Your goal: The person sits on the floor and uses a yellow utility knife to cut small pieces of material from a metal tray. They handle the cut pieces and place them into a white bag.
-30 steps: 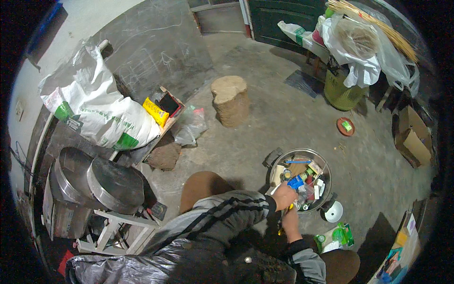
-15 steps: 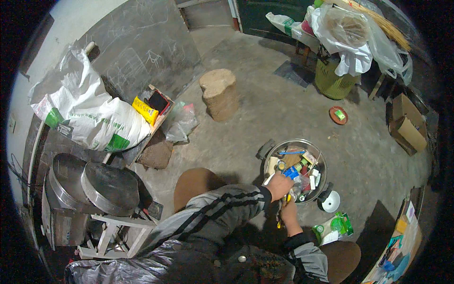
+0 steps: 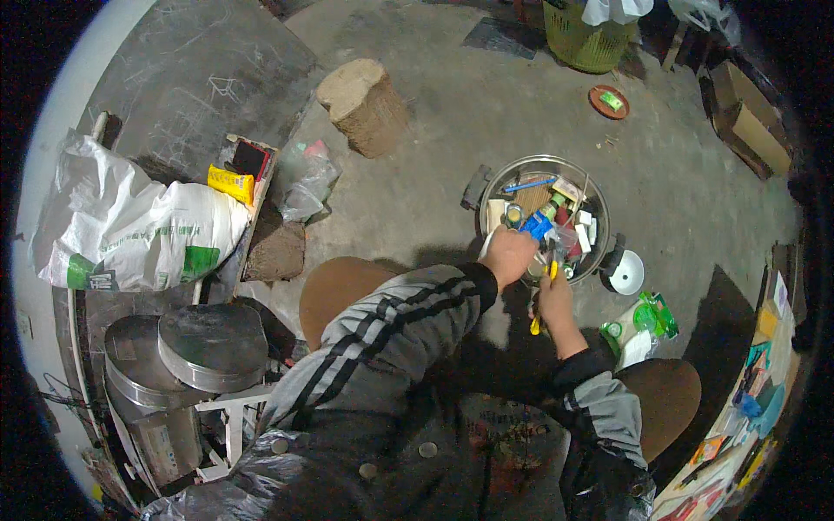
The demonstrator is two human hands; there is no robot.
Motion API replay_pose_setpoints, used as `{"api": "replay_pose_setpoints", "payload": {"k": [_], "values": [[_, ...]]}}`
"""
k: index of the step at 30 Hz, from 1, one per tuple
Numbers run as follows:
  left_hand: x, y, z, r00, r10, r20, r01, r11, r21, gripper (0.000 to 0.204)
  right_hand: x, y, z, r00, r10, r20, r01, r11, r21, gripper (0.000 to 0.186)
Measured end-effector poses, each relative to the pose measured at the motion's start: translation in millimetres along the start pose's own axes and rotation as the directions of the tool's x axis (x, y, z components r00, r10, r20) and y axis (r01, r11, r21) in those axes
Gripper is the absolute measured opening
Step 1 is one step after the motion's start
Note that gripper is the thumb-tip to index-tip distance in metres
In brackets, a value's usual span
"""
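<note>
A round metal pan (image 3: 599,201) full of small items stands on the floor in front of me. My left hand (image 3: 510,254) is at its near left rim, fingers curled; what they grip is hidden, though a bit of white shows beside them. A blue packet (image 3: 538,225) lies just past those fingers. My right hand (image 3: 555,298), right of the left one at the near rim, is closed round a yellow-handled tool (image 3: 535,326), whose exact kind is unclear; its upper end points into the pan. Small white boxes (image 3: 585,229) and a blue pen-like stick (image 3: 528,185) lie in the pan.
A white round container (image 3: 626,273) and a green-and-white packet (image 3: 653,314) lie right of the pan. Farther off are a brown dish (image 3: 608,102), a cardboard box (image 3: 747,122) and a wooden stump (image 3: 365,108). A white sack (image 3: 143,221) and metal tins (image 3: 213,347) stand left.
The view has tilted downward, so the pan and floor things sit higher in the picture. The right hand has come up beside the left, and the yellow-handled tool shows more clearly.
</note>
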State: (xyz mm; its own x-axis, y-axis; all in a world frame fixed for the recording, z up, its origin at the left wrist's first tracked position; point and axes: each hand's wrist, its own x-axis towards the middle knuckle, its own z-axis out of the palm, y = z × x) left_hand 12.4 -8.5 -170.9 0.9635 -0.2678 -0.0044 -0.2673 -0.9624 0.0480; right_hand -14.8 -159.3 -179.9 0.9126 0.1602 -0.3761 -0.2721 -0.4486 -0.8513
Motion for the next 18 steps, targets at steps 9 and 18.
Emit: {"api": "replay_pose_setpoints", "payload": {"k": [9, 18], "values": [[2, -2, -5, 0.999, 0.020, -0.026, -0.021, 0.998, -0.054, 0.010, -12, -27, -37, 0.960, 0.206, 0.192, -0.267, 0.882, 0.389, 0.020], [2, 0, -3, 1.000, 0.005, 0.003, -0.005, 0.999, -0.037, 0.010, -31, -25, -39, 0.789, 0.401, 0.466, -0.564, 0.773, 0.290, 0.022]]}}
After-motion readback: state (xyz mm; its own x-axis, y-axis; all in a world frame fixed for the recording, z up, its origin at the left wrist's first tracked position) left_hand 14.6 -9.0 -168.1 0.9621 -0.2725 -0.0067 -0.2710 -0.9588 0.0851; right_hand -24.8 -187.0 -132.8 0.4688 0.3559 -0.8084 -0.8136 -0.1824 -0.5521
